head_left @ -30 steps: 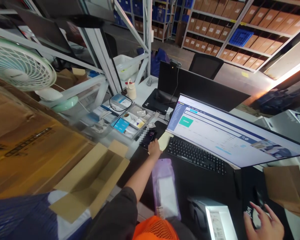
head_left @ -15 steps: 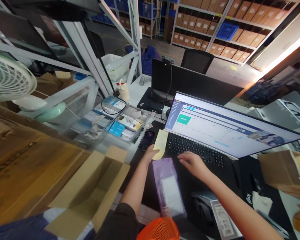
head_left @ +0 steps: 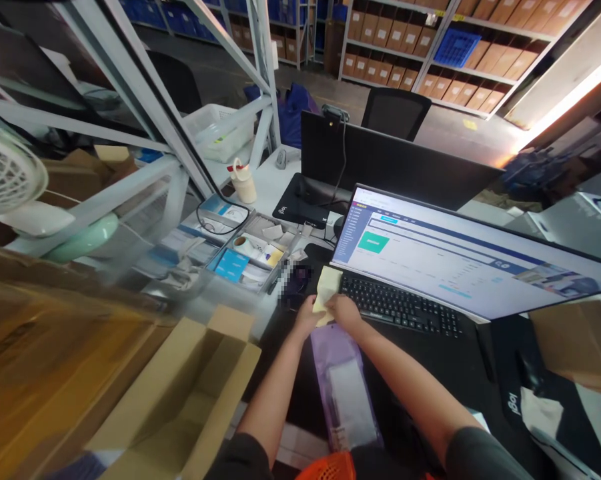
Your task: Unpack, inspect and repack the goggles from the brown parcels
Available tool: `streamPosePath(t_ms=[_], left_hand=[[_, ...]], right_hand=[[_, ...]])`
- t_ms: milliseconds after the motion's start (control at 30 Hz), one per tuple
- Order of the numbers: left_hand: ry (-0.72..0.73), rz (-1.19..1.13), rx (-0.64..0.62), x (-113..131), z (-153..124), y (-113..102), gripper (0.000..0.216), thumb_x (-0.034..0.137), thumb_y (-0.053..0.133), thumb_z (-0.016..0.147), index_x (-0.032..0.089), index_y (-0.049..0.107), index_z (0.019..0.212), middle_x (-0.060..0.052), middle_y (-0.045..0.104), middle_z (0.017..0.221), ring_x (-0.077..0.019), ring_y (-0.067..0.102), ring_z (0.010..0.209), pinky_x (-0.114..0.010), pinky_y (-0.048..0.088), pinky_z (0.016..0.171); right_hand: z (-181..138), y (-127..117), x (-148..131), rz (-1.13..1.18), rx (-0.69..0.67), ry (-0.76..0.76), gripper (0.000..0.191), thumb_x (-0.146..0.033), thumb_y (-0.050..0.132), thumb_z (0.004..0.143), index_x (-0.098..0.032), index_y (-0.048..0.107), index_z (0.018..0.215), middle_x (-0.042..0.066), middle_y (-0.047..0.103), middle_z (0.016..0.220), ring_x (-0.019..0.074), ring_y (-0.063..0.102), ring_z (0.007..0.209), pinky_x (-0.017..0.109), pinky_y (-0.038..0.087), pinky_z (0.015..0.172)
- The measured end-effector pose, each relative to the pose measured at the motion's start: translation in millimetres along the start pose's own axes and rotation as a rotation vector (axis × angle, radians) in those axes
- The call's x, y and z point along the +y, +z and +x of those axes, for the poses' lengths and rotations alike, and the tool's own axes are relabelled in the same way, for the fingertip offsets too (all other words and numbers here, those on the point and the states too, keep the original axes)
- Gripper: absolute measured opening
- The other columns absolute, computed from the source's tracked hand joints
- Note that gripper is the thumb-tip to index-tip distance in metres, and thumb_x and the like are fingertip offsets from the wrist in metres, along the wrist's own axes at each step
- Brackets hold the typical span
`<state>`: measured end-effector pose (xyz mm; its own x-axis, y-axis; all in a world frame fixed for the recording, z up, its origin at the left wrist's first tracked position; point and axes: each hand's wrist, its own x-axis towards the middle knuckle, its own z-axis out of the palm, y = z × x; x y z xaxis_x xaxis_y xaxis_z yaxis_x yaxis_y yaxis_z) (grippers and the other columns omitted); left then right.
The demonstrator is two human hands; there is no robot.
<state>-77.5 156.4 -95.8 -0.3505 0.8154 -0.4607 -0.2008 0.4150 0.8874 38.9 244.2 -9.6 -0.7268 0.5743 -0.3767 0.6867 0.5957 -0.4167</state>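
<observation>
Yellow strip (head_left: 329, 285) pinched by left hand (head_left: 306, 319) and right hand (head_left: 347, 311), grip part-hidden, near desk mat (head_left: 440, 367) far-left corner; purple pouch (head_left: 329, 345), white contents (head_left: 351, 393) unclear.

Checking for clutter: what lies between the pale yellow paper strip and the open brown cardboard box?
The head view shows the person's left hand, gripping the paper strip, then a patch of black desktop before the cardboard box.

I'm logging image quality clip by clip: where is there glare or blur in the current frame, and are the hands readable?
Head view: a bright strip of light glares at upper right; head view: the large carton at lower left looks smeared, and small text on the lit monitor is unreadable; head view: the left hand and right hand are fairly clear.
</observation>
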Motion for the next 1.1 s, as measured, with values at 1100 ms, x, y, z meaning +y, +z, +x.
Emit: streamPosePath(t_ms=[1100], left_hand=[[0.306,0.715,0.392,51,-44,9,0.047,0.038,0.054,0.095,0.011,0.049,0.133,-0.023,0.047,0.137,-0.0374,0.037,0.138,-0.056,0.031,0.115]], right_hand=[[-297,-79,76,0.831,0.699,0.352,0.031,-0.045,0.071,0.084,-0.016,0.072,0.096,0.011,0.073,0.109,0.0227,0.069,0.096,0.036,0.054,0.088]])
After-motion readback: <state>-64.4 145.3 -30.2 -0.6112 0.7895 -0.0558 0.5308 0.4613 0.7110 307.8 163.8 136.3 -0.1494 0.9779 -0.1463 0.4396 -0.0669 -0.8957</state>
